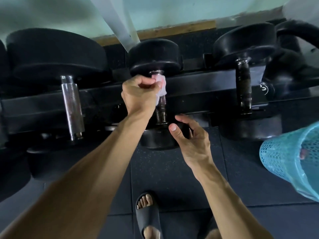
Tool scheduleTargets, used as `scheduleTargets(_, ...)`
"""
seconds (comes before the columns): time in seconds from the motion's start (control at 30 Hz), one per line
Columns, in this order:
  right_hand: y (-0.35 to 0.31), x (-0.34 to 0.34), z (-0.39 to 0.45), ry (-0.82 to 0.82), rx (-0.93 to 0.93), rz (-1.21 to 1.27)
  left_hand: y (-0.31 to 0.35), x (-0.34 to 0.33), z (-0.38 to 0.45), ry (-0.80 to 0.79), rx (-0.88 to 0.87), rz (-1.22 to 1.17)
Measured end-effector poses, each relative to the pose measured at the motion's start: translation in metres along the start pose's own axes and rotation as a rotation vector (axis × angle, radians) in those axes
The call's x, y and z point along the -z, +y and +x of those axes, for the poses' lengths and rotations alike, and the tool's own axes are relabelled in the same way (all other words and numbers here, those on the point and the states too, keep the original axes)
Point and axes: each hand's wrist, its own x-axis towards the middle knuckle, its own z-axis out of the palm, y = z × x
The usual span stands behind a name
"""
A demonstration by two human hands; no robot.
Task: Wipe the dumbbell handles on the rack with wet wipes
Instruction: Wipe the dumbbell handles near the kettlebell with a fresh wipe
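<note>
Dark speckled rubber flooring (172, 169) runs under me up to a pale green wall (172, 12) with a wooden skirting strip (181, 29) along its foot. Against that wall I see a black rack (198, 87) carrying black dumbbells side by side. My left hand (138, 95) is closed in a fist around a white wet wipe (161, 87), pressing it on the upper end of the middle dumbbell's handle (161, 112). My right hand (189, 137) hovers just beside the near weight of that dumbbell, fingers loosely spread, holding nothing. To the left sits a dumbbell with a shiny handle (72, 104), to the right one with a dull handle (244, 85). A blue mesh basket (283, 156) stands at the right edge. My foot wears a dark slide sandal (147, 214).
</note>
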Motion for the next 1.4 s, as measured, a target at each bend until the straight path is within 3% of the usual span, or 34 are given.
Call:
scheduleTargets(0.13,-0.002,0.0,0.0,-0.01,0.006,0.03,-0.013,0.018,-0.023,-0.204,-0.027,0.13)
scheduleTargets(0.37,0.002,0.001,0.002,-0.021,0.008,0.044,0.0,0.0,0.008,-0.012,-0.095,0.068)
scheduleTargets(0.53,0.003,0.0,0.003,-0.016,0.01,0.042,-0.012,0.023,-0.018,-0.313,-0.108,0.203)
scheduleTargets(0.77,0.002,0.001,0.002,-0.02,0.013,0.018,-0.006,-0.004,0.004,-0.02,-0.37,0.248)
scheduleTargets(1.0,-0.003,0.006,0.002,-0.049,-0.005,0.003,-0.014,0.03,-0.024,-0.512,-0.462,0.428)
scheduleTargets(1.2,0.002,0.004,-0.001,-0.049,-0.029,-0.015,-0.002,0.013,0.01,-0.262,-0.636,0.505)
scheduleTargets(1.27,0.003,0.005,0.0,-0.048,-0.03,-0.014,-0.003,0.019,-0.001,-0.404,-0.638,0.518)
scheduleTargets(1.33,0.001,0.007,-0.001,-0.053,-0.033,-0.041,-0.007,0.025,-0.014,-0.567,-0.526,0.646)
scheduleTargets(1.4,-0.002,0.008,-0.001,-0.065,-0.042,-0.062,-0.009,0.024,-0.016,-0.625,-0.399,0.772)
